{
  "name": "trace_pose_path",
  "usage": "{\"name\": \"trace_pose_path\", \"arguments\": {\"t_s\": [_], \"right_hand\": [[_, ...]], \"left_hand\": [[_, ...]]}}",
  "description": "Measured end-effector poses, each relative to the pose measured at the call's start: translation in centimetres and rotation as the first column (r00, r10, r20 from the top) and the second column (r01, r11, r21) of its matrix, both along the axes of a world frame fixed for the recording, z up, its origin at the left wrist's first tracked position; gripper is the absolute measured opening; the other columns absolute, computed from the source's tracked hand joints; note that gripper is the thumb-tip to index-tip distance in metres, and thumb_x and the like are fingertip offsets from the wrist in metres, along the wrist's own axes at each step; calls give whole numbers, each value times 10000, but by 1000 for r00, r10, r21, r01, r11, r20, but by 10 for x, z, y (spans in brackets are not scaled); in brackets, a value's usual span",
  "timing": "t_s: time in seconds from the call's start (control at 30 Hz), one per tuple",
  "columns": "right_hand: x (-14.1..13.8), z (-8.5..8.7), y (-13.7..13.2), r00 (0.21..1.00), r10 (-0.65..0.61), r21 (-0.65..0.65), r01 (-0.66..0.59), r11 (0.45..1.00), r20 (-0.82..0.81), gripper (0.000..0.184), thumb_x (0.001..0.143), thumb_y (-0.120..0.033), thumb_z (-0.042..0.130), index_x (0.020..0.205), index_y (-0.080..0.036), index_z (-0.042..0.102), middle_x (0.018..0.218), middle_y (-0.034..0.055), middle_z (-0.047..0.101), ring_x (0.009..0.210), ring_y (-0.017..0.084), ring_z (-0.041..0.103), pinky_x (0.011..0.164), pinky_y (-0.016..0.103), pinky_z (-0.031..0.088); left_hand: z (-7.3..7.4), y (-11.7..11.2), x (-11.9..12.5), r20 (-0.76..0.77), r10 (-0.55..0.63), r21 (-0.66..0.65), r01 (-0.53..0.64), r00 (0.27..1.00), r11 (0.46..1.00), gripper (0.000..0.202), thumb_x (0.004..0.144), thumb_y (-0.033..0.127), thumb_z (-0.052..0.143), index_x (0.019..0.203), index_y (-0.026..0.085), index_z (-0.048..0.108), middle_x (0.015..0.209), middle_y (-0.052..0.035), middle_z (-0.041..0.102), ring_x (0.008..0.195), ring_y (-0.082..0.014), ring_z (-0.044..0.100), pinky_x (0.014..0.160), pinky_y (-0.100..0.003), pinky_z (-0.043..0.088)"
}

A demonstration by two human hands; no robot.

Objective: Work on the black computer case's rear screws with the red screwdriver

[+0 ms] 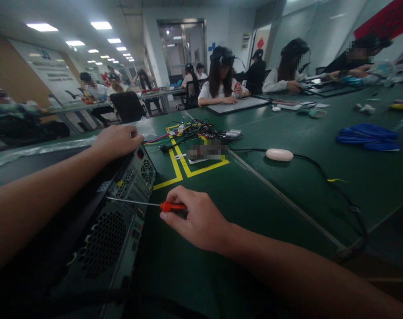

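A black desktop computer case [38, 190] lies at the left, its metal back panel with vent holes and a fan grille facing right. My left hand [119, 141] is on top of it, fingers bent over the far corner; its fingertips are partly hidden. In my right hand [199, 217] is a screwdriver [172, 206] with an orange-red handle, held between thumb and fingers. The long thin shaft points left, and its tip appears at the upper edge of the back panel; whether it touches a screw cannot be made out.
Beyond the case, a tangle of cables [201, 128] lies by yellow tape [208, 168] on the green table [264, 212]. A pale pink oval object [279, 154] sits on a black cord. Blue folded cloth [367, 136] is at right. Several people work across the table.
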State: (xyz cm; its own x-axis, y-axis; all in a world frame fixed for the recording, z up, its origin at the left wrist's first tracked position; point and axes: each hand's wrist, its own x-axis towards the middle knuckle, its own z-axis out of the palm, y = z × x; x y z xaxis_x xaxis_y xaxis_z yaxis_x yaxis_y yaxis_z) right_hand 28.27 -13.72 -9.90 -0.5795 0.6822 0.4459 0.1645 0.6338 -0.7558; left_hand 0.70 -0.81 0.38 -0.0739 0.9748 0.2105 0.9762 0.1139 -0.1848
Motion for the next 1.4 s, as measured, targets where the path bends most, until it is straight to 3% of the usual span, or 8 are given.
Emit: {"name": "trace_pose_path", "arguments": {"t_s": [0.2, 0.43, 0.63, 0.87, 1.4], "right_hand": [[0, 1, -1, 1000, 4, -26, -4, 1000, -20, 164, 992, -346, 689, 1030, -189, 662, 943, 37, 734, 818, 171, 669, 728, 305, 481], [-1, -1, 1, 1000, 11, 11, -11, 1000, -8, 238, 1051, -394, 614, 971, -183, 691, 873, 25, 696, 779, 155, 633, 713, 293, 443], [-1, -1, -1, 1000, 4, -39, -5, 999, -23, 298, 936, -417, 749, 1115, -214, 623, 935, 13, 710, 786, 170, 658, 700, 290, 466], [0, -1, 1, 1000, 23, -22, -23, 999, -4, 145, 947, -278, 689, 1028, -224, 582, 940, 20, 713, 802, 170, 665, 712, 296, 488], [-1, -2, 1, 1000, 23, -46, -24, 999, -12, 132, 957, -271, 686, 1034, -221, 591, 952, 32, 735, 819, 176, 685, 732, 306, 510]], "left_hand": [[0, 0, 1, -11, 13, -6, -13, 1000, 1000, 583, 952, 526, 338, 1198, 147, 706, 1204, -244, 740, 1124, -391, 699, 957, -510, 528], [-3, 3, -4, 1, -13, 23, 13, 1000, 1000, 611, 945, 523, 341, 1200, 129, 733, 1171, -264, 743, 1088, -416, 695, 940, -545, 525], [-3, 5, -6, -13, -17, 16, 17, 1000, 1000, 600, 940, 543, 329, 1160, 145, 720, 1174, -260, 744, 1094, -418, 697, 922, -529, 526], [-3, 5, -6, -10, -13, 14, 14, 1000, 1000, 588, 934, 538, 339, 1162, 150, 716, 1176, -252, 744, 1088, -414, 698, 914, -524, 526], [-2, 3, -3, -26, -9, 7, 10, 1000, 1000, 613, 948, 519, 319, 1194, 132, 725, 1170, -256, 742, 1071, -402, 697, 915, -525, 527]]}}
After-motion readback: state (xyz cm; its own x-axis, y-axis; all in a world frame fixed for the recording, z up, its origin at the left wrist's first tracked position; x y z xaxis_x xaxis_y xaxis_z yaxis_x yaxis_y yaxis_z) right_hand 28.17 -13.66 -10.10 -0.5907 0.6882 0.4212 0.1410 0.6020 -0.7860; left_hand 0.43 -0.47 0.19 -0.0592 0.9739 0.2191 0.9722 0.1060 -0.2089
